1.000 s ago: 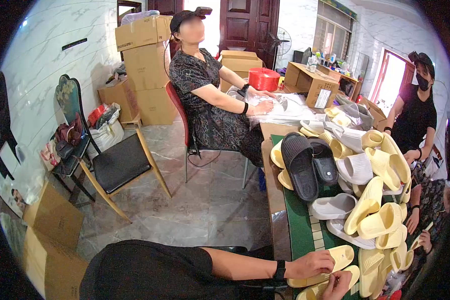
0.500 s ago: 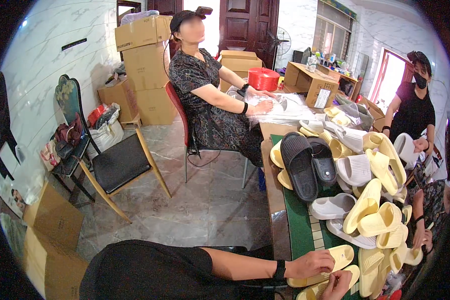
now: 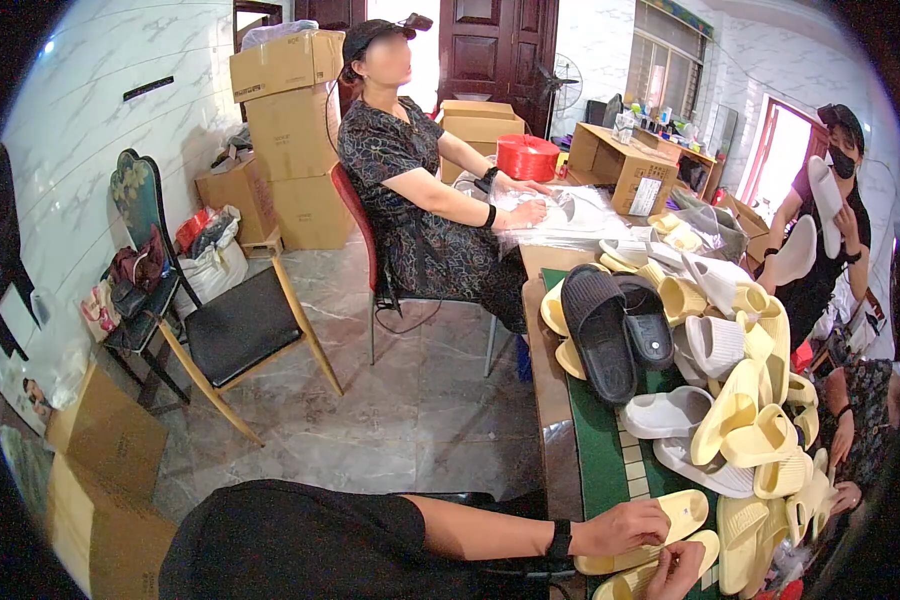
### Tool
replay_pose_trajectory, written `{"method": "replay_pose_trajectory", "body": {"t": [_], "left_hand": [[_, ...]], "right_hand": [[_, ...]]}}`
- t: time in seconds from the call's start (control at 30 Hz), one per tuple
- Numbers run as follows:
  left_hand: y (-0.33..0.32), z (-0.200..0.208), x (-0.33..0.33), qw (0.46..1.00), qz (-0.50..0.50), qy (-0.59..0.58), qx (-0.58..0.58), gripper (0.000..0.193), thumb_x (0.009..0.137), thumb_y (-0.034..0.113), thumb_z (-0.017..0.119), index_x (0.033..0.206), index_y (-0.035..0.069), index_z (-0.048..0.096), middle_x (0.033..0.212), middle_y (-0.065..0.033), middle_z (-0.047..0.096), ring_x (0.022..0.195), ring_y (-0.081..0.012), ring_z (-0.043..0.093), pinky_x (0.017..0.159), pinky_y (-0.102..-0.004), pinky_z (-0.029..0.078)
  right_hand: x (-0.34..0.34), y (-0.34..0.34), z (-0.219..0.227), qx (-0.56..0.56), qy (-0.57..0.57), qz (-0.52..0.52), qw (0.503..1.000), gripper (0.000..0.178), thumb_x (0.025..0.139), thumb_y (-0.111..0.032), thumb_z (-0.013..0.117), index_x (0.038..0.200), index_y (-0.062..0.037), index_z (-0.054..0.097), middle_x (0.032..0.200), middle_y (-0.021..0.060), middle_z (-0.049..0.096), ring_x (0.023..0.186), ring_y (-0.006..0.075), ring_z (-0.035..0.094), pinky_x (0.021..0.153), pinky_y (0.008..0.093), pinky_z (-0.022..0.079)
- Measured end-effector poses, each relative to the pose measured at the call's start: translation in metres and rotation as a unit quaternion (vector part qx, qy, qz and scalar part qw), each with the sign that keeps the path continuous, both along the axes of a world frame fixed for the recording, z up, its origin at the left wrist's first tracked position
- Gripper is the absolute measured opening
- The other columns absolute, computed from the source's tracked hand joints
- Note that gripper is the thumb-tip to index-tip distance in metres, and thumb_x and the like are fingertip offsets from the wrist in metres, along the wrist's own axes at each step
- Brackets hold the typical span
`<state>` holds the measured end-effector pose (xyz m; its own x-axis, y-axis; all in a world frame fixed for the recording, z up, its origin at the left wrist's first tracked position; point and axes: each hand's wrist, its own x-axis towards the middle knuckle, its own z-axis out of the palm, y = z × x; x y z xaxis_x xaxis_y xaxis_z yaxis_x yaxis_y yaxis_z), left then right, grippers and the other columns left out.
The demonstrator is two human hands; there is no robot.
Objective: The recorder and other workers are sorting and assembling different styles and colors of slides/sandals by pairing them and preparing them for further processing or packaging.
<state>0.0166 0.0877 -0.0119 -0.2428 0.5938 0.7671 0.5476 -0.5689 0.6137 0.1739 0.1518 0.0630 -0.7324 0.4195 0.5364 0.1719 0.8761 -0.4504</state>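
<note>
My left hand [image 3: 625, 526], with a black band at its wrist, is over a yellow slide slipper [image 3: 685, 508] at the table's near edge. Its fingers are bent together in a pinch. Just below it, my right hand [image 3: 676, 568] has thumb and fingers closed beside a second yellow slipper [image 3: 622, 583]. The fingertips of both hands nearly meet, and anything small between them cannot be made out. To the right of my hands lies a heap of yellow slippers [image 3: 760, 440], with white slippers [image 3: 715, 345] and grey slippers [image 3: 668, 412] among them.
Black slippers [image 3: 598, 335] lie on the green mat [image 3: 597, 440]. Across the table a seated person [image 3: 410, 190] rests both hands on plastic sheets. Another person [image 3: 835, 220] stands at right holding white slippers. An empty chair [image 3: 240, 335] and cardboard boxes [image 3: 295, 150] are at left.
The standing person has raised two pale slippers. Slippers at the heap's right side have shifted, and another person's hands there have moved. My own hands stay nearly in place.
</note>
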Motion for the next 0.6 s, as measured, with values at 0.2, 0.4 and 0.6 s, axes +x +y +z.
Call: {"method": "replay_pose_trajectory", "body": {"t": [0.2, 0.4, 0.6], "left_hand": [[0.005, 0.004, 0.001, 1.0, -0.006, 0.016, 0.009, 0.013, 0.079, 0.005, 0.067, 0.085, 0.005, 0.055, 0.094, -0.0059, 0.061, 0.089, -0.0274, 0.058, 0.078, -0.0362, 0.05], [0.004, -0.003, 0.0, 1.0, 0.01, 0.027, 0.003, 0.013, 0.079, 0.005, 0.067, 0.086, 0.006, 0.056, 0.095, -0.0067, 0.062, 0.09, -0.0287, 0.058, 0.079, -0.0374, 0.049], [0.003, 0.002, 0.002, 1.0, 0.013, 0.012, 0.021, 0.015, 0.077, 0.002, 0.068, 0.086, 0.005, 0.056, 0.091, -0.0059, 0.061, 0.088, -0.0284, 0.058, 0.077, -0.0364, 0.05]], "right_hand": [[-0.002, -0.003, 0.007, 0.017, 0.002, -0.008, 1.0, 0.007, 0.091, -0.002, 0.061, 0.091, 0.0016, 0.055, 0.085, 0.0174, 0.054, 0.081, 0.0364, 0.053, 0.075, 0.043, 0.045], [-0.002, 0.003, -0.002, 0.009, 0.004, 0.012, 1.0, 0.008, 0.092, -0.002, 0.061, 0.091, 0.0016, 0.054, 0.085, 0.0177, 0.053, 0.08, 0.0364, 0.052, 0.074, 0.0429, 0.045], [0.001, 0.003, -0.001, 0.005, 0.002, 0.002, 1.0, 0.009, 0.093, -0.003, 0.061, 0.09, 0.0012, 0.053, 0.085, 0.0172, 0.052, 0.079, 0.0357, 0.051, 0.073, 0.0427, 0.044]]}}
